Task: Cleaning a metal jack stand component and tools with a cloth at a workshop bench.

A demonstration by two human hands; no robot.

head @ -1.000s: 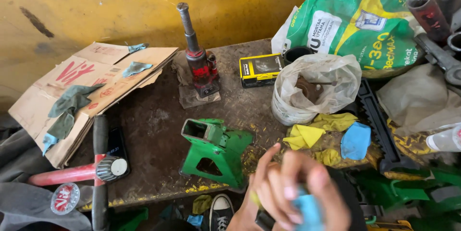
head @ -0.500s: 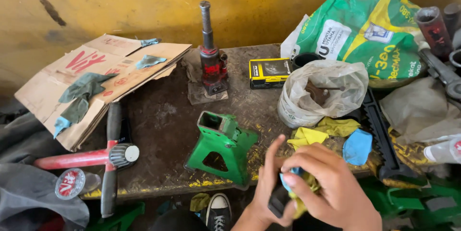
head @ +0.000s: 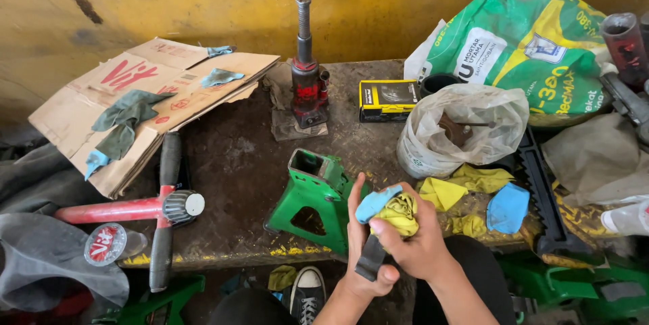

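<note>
At the near edge of the bench (head: 236, 163), in the single head view, both hands meet over a small dark part (head: 371, 257). The left hand (head: 362, 257) is partly closed, fingers raised and thumb curled round the part's lower end. The right hand (head: 419, 247) is closed tight on a bunched yellow rag (head: 399, 211) with a blue rag (head: 375, 202) beside it, pressing both against the top of the part. The part sits between the two hands, just in front of the green jack stand (head: 314, 193) and above the person's lap.

As for progress, the work looks like wiping the part clean, and I judge it under way rather than finished: the cloth is bearing on the part, most of which is hidden, so how clean it is I cannot tell. Nothing shows it set down or fitted anywhere yet.

Counted: one red bottle jack (head: 307, 75) upright at the back of the bench; one whole green jack stand on the bench, with more green metal showing below its edge. One yellow-and-black box (head: 387, 100). One clear plastic bag (head: 466, 129) and one large green sack (head: 527, 48). One flattened cardboard sheet (head: 135, 105), with several grey-green cloth scraps lying on it. More rags lie loose to the right of the hands, yellow ones (head: 460, 186) and one blue (head: 508, 207). One dark shoe (head: 307, 291) shows below the bench.
</note>
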